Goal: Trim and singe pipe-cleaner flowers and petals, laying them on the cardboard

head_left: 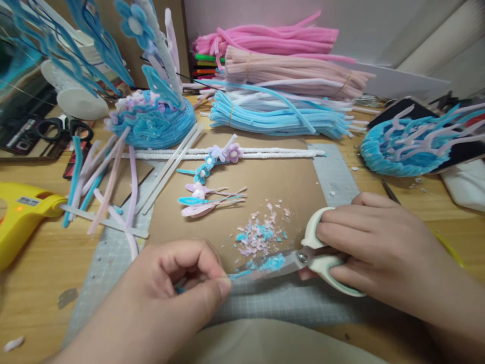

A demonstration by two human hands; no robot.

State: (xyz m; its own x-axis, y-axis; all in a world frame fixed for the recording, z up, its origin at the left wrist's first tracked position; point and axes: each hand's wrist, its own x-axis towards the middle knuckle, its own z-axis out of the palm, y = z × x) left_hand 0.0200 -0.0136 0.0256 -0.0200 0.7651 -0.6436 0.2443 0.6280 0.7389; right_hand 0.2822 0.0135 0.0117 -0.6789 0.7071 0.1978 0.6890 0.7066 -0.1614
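Note:
My right hand [373, 242] is closed round the white handles of a pair of scissors [303, 259], whose blades point left toward my other hand. My left hand [178, 283] pinches a short blue pipe cleaner piece [239, 274], its tip lying at the scissor blades. A small heap of blue and pink clippings [259, 235] lies on the brown cardboard sheet [273, 182] just beyond the blades. Small pipe cleaner flowers [212, 162] and leaf shapes [204, 202] rest further up the cardboard.
Bundles of pink, white and blue pipe cleaners [280, 76] are stacked at the back. A blue woven crown piece [151, 116] stands at back left, another blue piece [409, 146] at right. A yellow glue gun [22, 212] and loose stems [102, 182] lie left; black scissors [64, 129] behind.

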